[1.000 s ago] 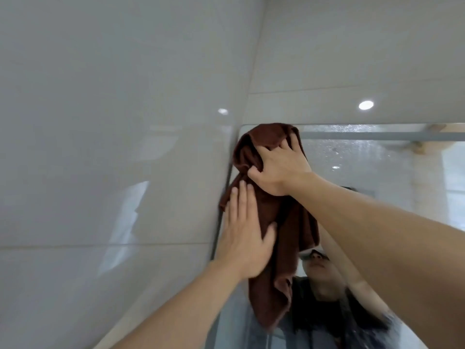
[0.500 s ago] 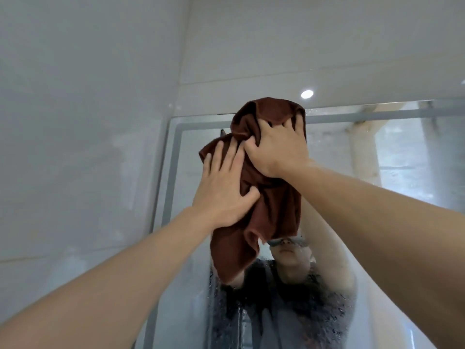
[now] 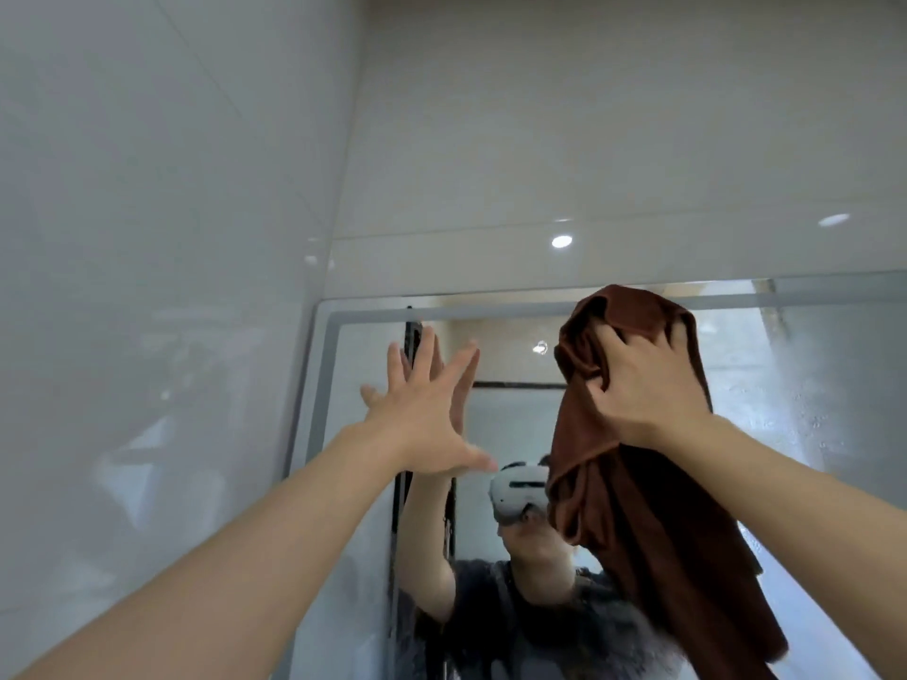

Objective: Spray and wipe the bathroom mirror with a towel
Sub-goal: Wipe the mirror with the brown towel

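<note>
The bathroom mirror (image 3: 810, 385) fills the lower right, with a pale frosted border along its top and left edges. A dark brown towel (image 3: 638, 507) hangs against the glass near the top edge. My right hand (image 3: 643, 385) is bunched on the towel's upper part and presses it to the mirror. My left hand (image 3: 422, 409) rests flat on the glass near the upper left corner, fingers spread, holding nothing. Droplets mist the glass to the right of the towel. No spray bottle is in view.
A glossy white tiled wall (image 3: 147, 336) stands close on the left and meets the mirror's left edge. More white tile (image 3: 589, 164) rises above the mirror. The reflection shows a person with a headset and a dark door frame.
My right hand has carried the towel to the right along the mirror's top edge. My left hand has come off the towel and now lies flat on the bare glass.
</note>
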Action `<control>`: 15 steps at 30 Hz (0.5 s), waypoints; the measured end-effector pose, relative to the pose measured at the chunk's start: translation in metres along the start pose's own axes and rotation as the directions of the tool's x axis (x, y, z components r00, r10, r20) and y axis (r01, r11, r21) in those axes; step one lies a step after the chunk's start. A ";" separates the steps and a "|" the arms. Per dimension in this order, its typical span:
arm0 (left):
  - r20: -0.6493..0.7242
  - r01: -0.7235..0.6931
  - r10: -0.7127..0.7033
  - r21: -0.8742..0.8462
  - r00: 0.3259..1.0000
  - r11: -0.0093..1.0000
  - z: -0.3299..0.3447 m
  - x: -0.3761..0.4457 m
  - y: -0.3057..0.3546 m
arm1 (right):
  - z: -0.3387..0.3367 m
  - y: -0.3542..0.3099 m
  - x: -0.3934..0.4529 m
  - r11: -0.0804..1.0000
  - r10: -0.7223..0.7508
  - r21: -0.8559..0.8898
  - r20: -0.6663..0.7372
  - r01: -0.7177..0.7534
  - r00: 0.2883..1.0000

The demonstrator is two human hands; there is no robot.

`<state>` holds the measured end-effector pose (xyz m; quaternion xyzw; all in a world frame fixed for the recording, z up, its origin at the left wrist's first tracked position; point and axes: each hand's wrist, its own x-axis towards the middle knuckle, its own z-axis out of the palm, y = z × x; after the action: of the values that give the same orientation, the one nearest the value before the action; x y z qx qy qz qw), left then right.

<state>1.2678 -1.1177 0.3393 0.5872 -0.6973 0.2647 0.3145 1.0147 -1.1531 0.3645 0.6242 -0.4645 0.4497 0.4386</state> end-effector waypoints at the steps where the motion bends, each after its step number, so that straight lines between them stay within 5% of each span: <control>1: 0.039 0.000 0.000 0.022 0.999 1.000 0.003 0.001 -0.001 | 0.000 -0.007 0.006 0.999 0.042 0.005 0.019 -0.042 0.999; 4: 0.056 0.003 -0.006 0.070 0.998 0.998 0.008 0.002 0.000 | -0.001 -0.035 0.020 0.994 0.110 -0.009 0.031 -0.109 0.993; 10: 0.044 0.044 -0.047 0.066 0.998 0.997 0.003 0.006 0.003 | 0.015 -0.102 0.017 0.988 -0.126 0.087 0.027 0.124 0.992; 15: 0.033 0.035 -0.037 0.060 0.999 0.998 0.001 0.005 0.001 | 0.019 -0.078 -0.007 0.976 -0.170 0.132 -0.024 0.172 0.985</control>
<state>1.2660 -1.1219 0.3424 0.6134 -0.6836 0.2695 0.2896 1.0921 -1.1555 0.3439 0.6869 -0.3753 0.4441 0.4359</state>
